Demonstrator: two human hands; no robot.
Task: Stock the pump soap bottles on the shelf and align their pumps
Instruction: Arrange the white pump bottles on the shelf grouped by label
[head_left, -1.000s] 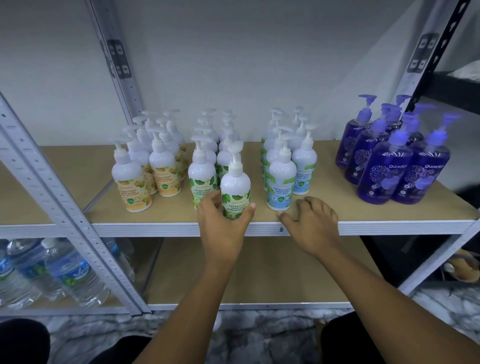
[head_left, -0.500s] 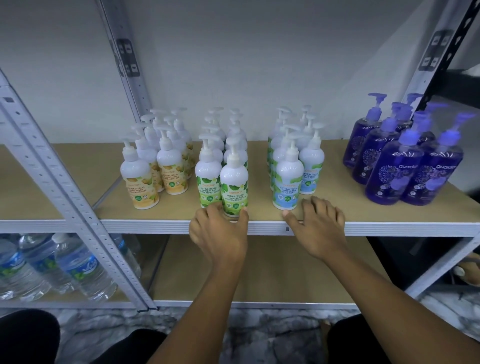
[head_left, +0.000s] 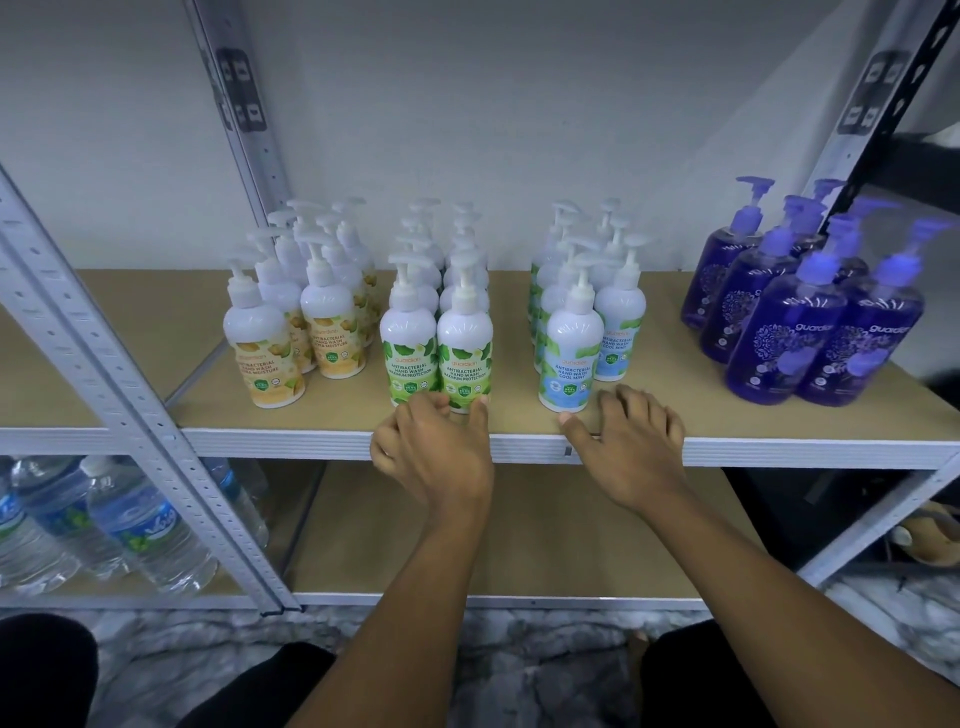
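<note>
Several pump soap bottles stand in colour groups on the wooden shelf (head_left: 685, 410). My left hand (head_left: 441, 457) holds the base of the front green-label bottle (head_left: 464, 343), thumb on its right side and fingers curled at its left. That bottle stands level with its green neighbour (head_left: 408, 348). My right hand (head_left: 628, 447) rests on the shelf's front edge, fingers relaxed, just right of the front blue-label bottle (head_left: 569, 358). Yellow-label bottles (head_left: 262, 353) stand at the left and purple bottles (head_left: 784, 338) at the right. The pumps point in mixed directions.
A grey metal upright (head_left: 119, 395) slants across the left side. Water bottles (head_left: 140, 525) lie on the lower shelf at the left. The lower wooden shelf (head_left: 519, 545) lies behind my forearms. A black rack (head_left: 893, 104) stands at the far right.
My left hand slid the green-label bottle back from the shelf's edge into line beside its green neighbour and dropped to its base. My right hand stayed on the shelf edge.
</note>
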